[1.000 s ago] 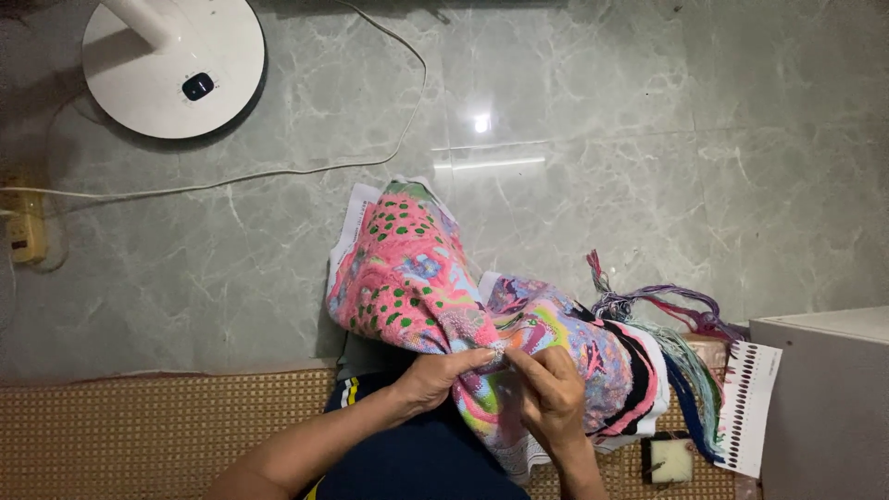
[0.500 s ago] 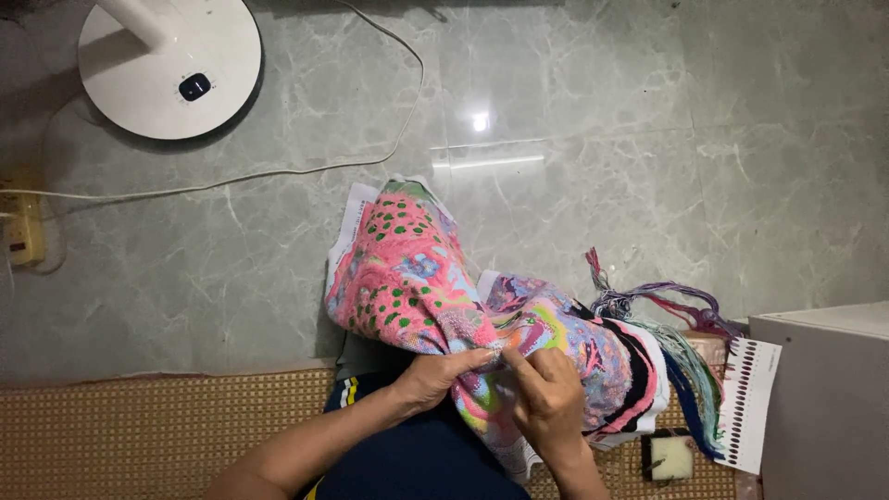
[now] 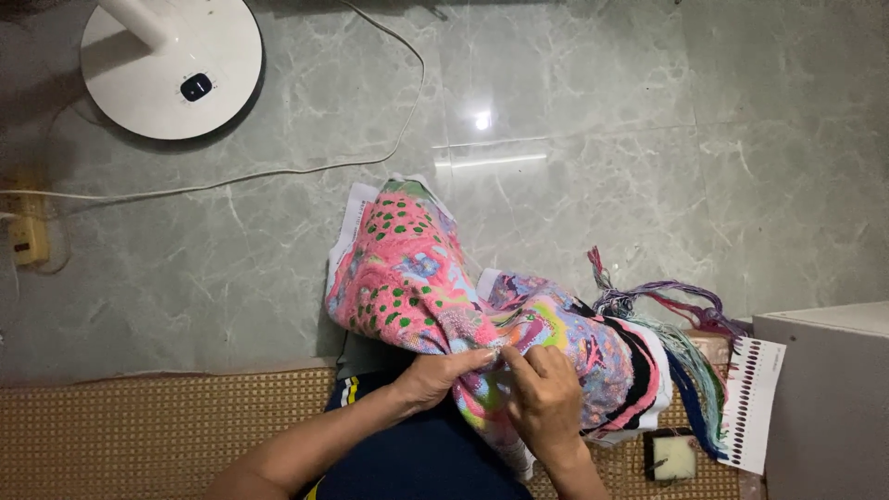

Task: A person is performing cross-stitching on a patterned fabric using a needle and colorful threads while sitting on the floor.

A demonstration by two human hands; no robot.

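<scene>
A bunched piece of embroidered cloth [image 3: 407, 278], mostly pink with green dots and many other colours, lies across my lap and onto the floor. My left hand [image 3: 440, 375] grips a fold of it from the left. My right hand [image 3: 546, 398] pinches the cloth just beside the left fingertips, its fingers closed; whatever small thing it may hold is too small to see. Both hands meet at the cloth's middle fold.
Loose bundles of coloured thread [image 3: 676, 306] trail off to the right, by a card of colour swatches [image 3: 755, 398] and a small dark box [image 3: 671, 456]. A white fan base [image 3: 171, 69] and its cord [image 3: 278, 171] lie on the grey marble floor. A woven mat [image 3: 139, 431] is beneath me, a grey box [image 3: 833, 398] stands at the right, and a power strip [image 3: 28, 236] sits at the left.
My right hand has shifted slightly up and left, closer to my left fingertips. The cloth has barely moved.
</scene>
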